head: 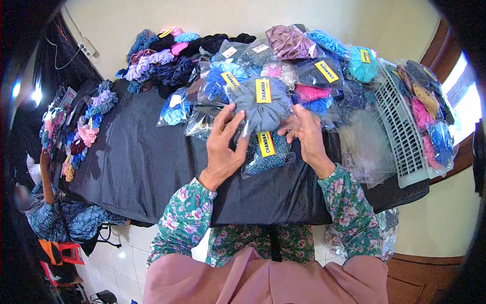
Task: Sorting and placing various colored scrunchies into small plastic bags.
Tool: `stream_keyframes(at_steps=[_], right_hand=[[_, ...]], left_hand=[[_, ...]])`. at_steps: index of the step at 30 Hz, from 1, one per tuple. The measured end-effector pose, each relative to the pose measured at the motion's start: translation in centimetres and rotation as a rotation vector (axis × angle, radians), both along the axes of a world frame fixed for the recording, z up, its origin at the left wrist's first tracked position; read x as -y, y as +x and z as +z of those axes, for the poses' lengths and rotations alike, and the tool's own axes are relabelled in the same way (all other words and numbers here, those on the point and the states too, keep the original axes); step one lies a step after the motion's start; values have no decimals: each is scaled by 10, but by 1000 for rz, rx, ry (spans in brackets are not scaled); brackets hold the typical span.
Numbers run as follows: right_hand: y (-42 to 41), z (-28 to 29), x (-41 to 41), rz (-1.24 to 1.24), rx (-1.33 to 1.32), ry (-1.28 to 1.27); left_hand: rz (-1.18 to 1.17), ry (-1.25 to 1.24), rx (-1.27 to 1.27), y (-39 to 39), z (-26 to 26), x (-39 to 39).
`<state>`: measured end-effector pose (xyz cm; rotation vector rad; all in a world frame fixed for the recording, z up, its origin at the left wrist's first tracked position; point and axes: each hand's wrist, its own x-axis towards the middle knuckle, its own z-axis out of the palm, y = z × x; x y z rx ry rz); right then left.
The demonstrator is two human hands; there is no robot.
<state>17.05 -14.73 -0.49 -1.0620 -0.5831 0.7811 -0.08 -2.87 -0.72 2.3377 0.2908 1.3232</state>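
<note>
A grey fabric scrunchie in a clear plastic bag [262, 110], bearing a yellow label, is between my two hands above the table. My left hand [226, 148] grips the bag's left edge, thumb low and fingers along the side. At its right edge, the fingers of my right hand [305, 135] are curled against the plastic. Just below it lies a bagged teal dotted scrunchie [270, 157], also with a yellow label and partly covered. Behind my hands are more bagged scrunchies, among them a blue one [218, 85] and a dark navy one [319, 74].
Loose scrunchies [163, 64] are heaped at the back left of the black-covered table [144, 152]. Empty clear bags [366, 148] lie at right beside a grey plastic basket [402, 129] near more bagged scrunchies [425, 110]. Another person [64, 212] sits at the left end by scrunchie rows [87, 133].
</note>
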Motion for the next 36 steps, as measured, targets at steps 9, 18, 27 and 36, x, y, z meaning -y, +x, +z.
stream_keyframes(at_steps=[9,18,27,36], right_hand=[[-5,2,0,26,217,53],[-4,3,3,56,238,159],[1,1,2,177,221,117],[-2,7,10,327,206,77]], left_hand=[[-314,-589,210,1,-14,-9],[-398,-966,193,-5,3,-12],[-490,-1295,239,-11,2,-22],[-526,-1342,198,-10,5,-25]])
